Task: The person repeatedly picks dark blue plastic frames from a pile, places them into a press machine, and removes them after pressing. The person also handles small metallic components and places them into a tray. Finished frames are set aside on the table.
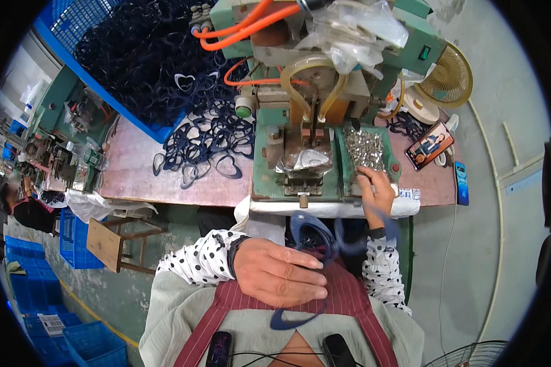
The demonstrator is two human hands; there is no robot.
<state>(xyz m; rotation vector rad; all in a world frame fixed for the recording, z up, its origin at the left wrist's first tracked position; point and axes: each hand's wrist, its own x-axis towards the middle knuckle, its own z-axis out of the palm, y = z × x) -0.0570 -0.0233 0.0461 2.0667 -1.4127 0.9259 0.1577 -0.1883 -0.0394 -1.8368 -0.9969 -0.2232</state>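
My left hand (pixel 280 273) is held in front of my chest, its back showing and its fingers closed together. Dark blue looped bands (pixel 313 233) stick out above and below it, apparently gripped on the hidden palm side. To the right, my right hand (pixel 376 191) reaches to the near edge of a pile of small shiny metal pieces (pixel 365 148) in a green tray. Its fingertips are bent together at the pieces; whatever they pinch is too small to make out. Beside my right wrist is a motion-blurred blue loop (pixel 355 237).
A green press machine (pixel 297 131) with orange hoses stands ahead. Loose blue bands (pixel 205 144) lie on the table left of it, below a heaped blue crate (pixel 107 92). A phone (pixel 430 145) and a fan (pixel 450 74) are at right. A wooden stool (pixel 107 244) stands at left.
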